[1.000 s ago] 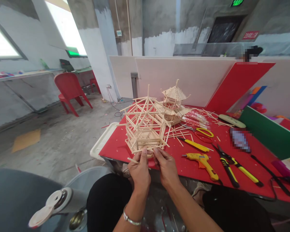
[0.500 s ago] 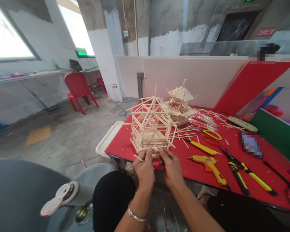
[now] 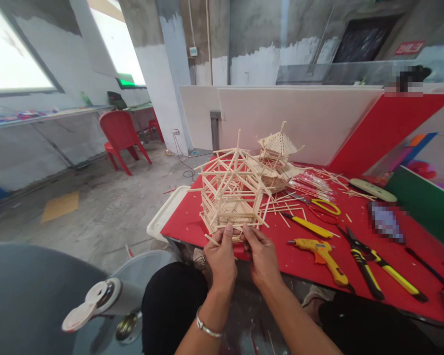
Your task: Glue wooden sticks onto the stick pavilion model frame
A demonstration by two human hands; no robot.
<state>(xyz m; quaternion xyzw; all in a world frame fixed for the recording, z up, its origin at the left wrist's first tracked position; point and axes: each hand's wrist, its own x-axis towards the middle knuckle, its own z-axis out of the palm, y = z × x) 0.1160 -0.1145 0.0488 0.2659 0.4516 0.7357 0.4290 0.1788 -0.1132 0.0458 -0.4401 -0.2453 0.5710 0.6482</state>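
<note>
A pavilion-like model of thin wooden sticks (image 3: pixel 235 185) stands at the front edge of the red table, with an open-framed roof. At its lower front edge, my left hand (image 3: pixel 221 259) is closed, thumb against fingers, on a short wooden stick (image 3: pixel 210 239) whose end pokes out to the left. Close beside it, my right hand (image 3: pixel 262 256) is closed in a pinch at the base of the model. Whatever lies between its fingertips is hidden. Behind stands a second stick model (image 3: pixel 277 147) with a pointed, tiered roof.
On the red table (image 3: pixel 277 254) lie a yellow glue gun (image 3: pixel 320 254), a yellow utility knife (image 3: pixel 311 227), yellow-handled scissors (image 3: pixel 325 207), black-and-yellow cutters (image 3: pixel 377 261) and bagged sticks (image 3: pixel 311 186). An open-lidded white bottle (image 3: pixel 120 296) stands at lower left.
Hands and model stay almost in place. The view has shifted very slightly, so the tools appear a little farther right.
</note>
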